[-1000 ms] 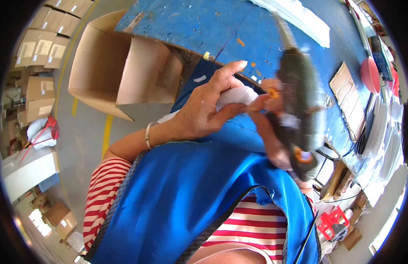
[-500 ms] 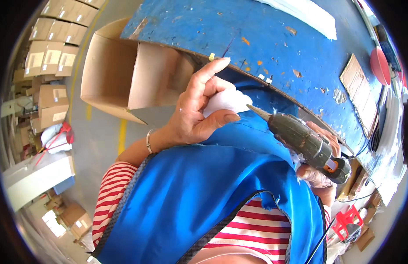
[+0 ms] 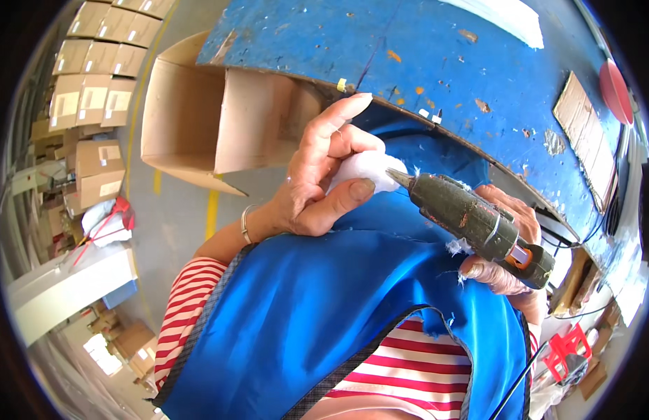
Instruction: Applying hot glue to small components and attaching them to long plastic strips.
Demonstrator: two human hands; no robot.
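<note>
My left hand (image 3: 323, 175) pinches a small white fluffy tuft (image 3: 363, 170) between thumb and fingers, just in front of the worn blue table's (image 3: 436, 63) edge. My right hand (image 3: 505, 255) grips a dark, grimy glue gun (image 3: 471, 220). Its metal nozzle touches the right side of the white tuft. White fluff clings to the gun and to my right fingers. A bracelet sits on my left wrist. A shiny blue apron (image 3: 317, 315) over a red-and-white striped shirt fills the lower view.
An open cardboard box (image 3: 219, 122) stands on the floor left of the table. Stacked cartons (image 3: 93, 84) line the far left. A flat brown board (image 3: 583, 133) and a red round object (image 3: 613, 91) lie on the table at right. Cables run along the right edge.
The glue gun has tilted down and drawn in, so its nozzle now meets the white tuft. My left hand has shifted slightly lower with the tuft still held.
</note>
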